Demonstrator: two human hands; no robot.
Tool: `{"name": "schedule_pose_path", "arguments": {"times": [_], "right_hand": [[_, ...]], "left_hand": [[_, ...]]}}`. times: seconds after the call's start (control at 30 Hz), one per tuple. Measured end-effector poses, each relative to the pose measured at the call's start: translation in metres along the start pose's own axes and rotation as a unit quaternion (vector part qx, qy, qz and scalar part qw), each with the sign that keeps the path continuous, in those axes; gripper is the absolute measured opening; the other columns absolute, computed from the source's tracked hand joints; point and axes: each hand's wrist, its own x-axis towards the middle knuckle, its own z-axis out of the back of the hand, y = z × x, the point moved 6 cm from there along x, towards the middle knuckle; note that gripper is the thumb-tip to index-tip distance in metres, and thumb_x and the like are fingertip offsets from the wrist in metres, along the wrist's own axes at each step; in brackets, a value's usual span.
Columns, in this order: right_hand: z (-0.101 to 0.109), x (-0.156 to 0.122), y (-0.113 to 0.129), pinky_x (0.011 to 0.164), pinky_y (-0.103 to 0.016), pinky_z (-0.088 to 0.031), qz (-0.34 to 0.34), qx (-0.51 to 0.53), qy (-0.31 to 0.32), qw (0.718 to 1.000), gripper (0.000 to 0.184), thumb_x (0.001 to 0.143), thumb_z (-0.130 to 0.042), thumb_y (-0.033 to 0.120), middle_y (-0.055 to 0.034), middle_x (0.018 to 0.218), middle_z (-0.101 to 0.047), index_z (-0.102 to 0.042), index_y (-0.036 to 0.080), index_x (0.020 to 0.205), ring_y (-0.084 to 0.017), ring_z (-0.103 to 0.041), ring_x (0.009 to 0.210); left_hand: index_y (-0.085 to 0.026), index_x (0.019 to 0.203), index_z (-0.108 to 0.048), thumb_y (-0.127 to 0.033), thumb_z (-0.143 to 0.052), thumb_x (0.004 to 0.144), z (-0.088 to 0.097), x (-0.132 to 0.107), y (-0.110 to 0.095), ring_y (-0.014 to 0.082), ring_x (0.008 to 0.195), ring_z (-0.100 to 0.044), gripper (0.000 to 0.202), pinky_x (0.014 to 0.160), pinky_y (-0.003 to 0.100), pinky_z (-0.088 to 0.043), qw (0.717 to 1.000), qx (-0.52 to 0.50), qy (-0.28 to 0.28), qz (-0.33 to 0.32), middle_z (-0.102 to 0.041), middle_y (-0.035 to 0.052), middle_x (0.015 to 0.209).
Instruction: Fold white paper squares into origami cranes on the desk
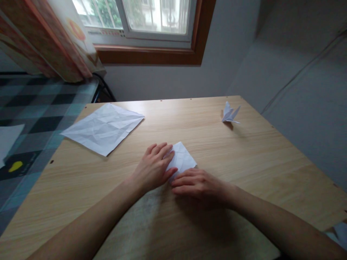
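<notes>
Resting palm down, the right hand (199, 184) lay at the near right edge of a small folded white paper (182, 156). Its fingers were side by side and slightly bent; its thumb was hidden, so whether it pinched the paper could not be told. Just to the left, the left hand (155, 166) lay over the paper's left side, its fingers loosely straight and laid on top without closing around it, the thumb pointing toward the right hand. The paper was flat near the middle of the wooden table (260, 180), one corner pointing to the far side.

At the left, a white sheet (9, 141) lay on a checked cloth (16, 108), beside the table. Farther off, a larger creased sheet (105, 128) was spread at the table's far left, its left corner reaching past the edge. At the far right stood a folded paper figure (230, 115) with raised points. Beyond the table were an orange-patterned curtain (46, 36) at the left and a brown-framed window (151, 56).
</notes>
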Motion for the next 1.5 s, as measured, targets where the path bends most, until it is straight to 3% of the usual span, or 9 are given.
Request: {"name": "schedule_pose_path", "arguments": {"times": [0.13, 0.27, 0.4, 0.57, 0.77, 0.93, 1.03, 1.23, 1.5], "right_hand": [[0.009, -0.015, -0.029, 0.1, -0.045, -0.051, -0.092, -0.04, -0.071, 0.992, 0.044, 0.083, -0.055, 0.006, -0.0136, 0.133, -0.063, -0.06, 0.019, 0.125, -0.025, -0.056, 0.124], [0.013, -0.027, -0.051, 0.099, -0.05, -0.051, -0.17, -0.049, -0.077, 0.981, 0.059, 0.072, -0.054, 0.0, -0.0159, 0.139, -0.056, -0.058, 0.019, 0.127, -0.028, -0.054, 0.125], [0.017, -0.026, -0.051, 0.095, -0.046, -0.054, -0.156, -0.052, -0.109, 0.98, 0.044, 0.077, -0.053, 0.002, -0.0138, 0.13, -0.063, -0.062, 0.02, 0.116, -0.026, -0.058, 0.118], [0.023, -0.022, -0.048, 0.088, -0.04, -0.056, -0.127, -0.047, -0.151, 0.979, 0.022, 0.087, -0.052, 0.007, -0.007, 0.1, -0.074, -0.066, 0.02, 0.098, -0.022, -0.067, 0.098], [0.015, -0.017, -0.059, 0.083, -0.038, -0.054, -0.227, -0.037, -0.147, 0.962, 0.021, 0.094, -0.051, 0.016, -0.0096, 0.097, -0.074, -0.065, 0.017, 0.109, -0.023, -0.067, 0.09], [0.013, -0.013, -0.062, 0.084, -0.041, -0.052, -0.282, -0.111, -0.135, 0.943, 0.025, 0.091, -0.059, 0.022, -0.0135, 0.101, -0.07, -0.063, 0.013, 0.114, -0.027, -0.062, 0.094], [0.013, -0.008, -0.053, 0.081, -0.036, -0.05, -0.242, -0.167, -0.113, 0.949, 0.011, 0.092, -0.056, 0.017, -0.0098, 0.094, -0.07, -0.067, 0.017, 0.096, -0.024, -0.061, 0.089], [-0.003, 0.0, -0.024, 0.073, -0.028, -0.049, -0.104, -0.143, -0.032, 0.984, 0.023, 0.098, -0.048, 0.014, -0.0057, 0.081, -0.069, -0.066, 0.018, 0.083, -0.017, -0.062, 0.079], [0.013, -0.015, -0.046, 0.081, -0.031, -0.054, -0.168, -0.153, -0.064, 0.972, 0.019, 0.089, -0.054, 0.007, -0.0073, 0.096, -0.076, -0.069, 0.018, 0.088, -0.02, -0.068, 0.088]], "left_hand": [[-0.014, 0.129, -0.06, -0.044, -0.053, 0.094, -0.004, 0.0, 0.0, 0.0333, 0.125, -0.051, 0.047, 0.105, 0.05, -0.04, 0.999, -0.018, 0.026, -0.008, -0.06, 0.0153, 0.132], [-0.014, 0.135, -0.057, -0.044, -0.053, 0.095, -0.006, -0.001, 0.001, 0.0328, 0.127, -0.05, 0.049, 0.106, 0.049, -0.039, 0.999, -0.031, 0.039, -0.015, -0.059, 0.015, 0.134], [-0.017, 0.137, -0.055, -0.044, -0.05, 0.097, -0.008, -0.001, 0.001, 0.0329, 0.13, -0.049, 0.049, 0.107, 0.051, -0.036, 0.998, -0.03, 0.047, -0.017, -0.059, 0.0136, 0.138], [-0.018, 0.139, -0.054, -0.044, -0.047, 0.098, -0.01, -0.002, 0.001, 0.0328, 0.131, -0.048, 0.049, 0.107, 0.051, -0.036, 0.998, -0.029, 0.057, -0.024, -0.057, 0.0118, 0.142], [-0.019, 0.139, -0.053, -0.045, -0.04, 0.101, -0.008, -0.001, -0.001, 0.0316, 0.133, -0.047, 0.048, 0.108, 0.049, -0.035, 0.997, -0.031, 0.068, -0.026, -0.055, 0.0102, 0.144], [-0.016, 0.14, -0.051, -0.059, -0.045, 0.096, -0.008, -0.001, -0.003, 0.0343, 0.133, -0.047, 0.062, 0.108, 0.051, -0.034, 0.997, -0.032, 0.069, -0.029, -0.055, 0.0132, 0.144], [-0.015, 0.14, -0.052, -0.056, -0.051, 0.094, -0.01, -0.001, -0.003, 0.0339, 0.132, -0.047, 0.062, 0.108, 0.05, -0.034, 0.997, -0.029, 0.063, -0.029, -0.055, 0.0136, 0.143], [-0.015, 0.137, -0.055, -0.056, -0.047, 0.096, -0.009, -0.002, -0.004, 0.0324, 0.131, -0.048, 0.059, 0.107, 0.049, -0.035, 0.998, -0.02, 0.044, -0.031, -0.057, 0.0128, 0.142], [-0.015, 0.14, -0.052, -0.057, -0.052, 0.093, -0.01, -0.002, -0.003, 0.0326, 0.133, -0.047, 0.062, 0.109, 0.048, -0.034, 0.998, -0.013, 0.061, -0.029, -0.055, 0.013, 0.144]]}}
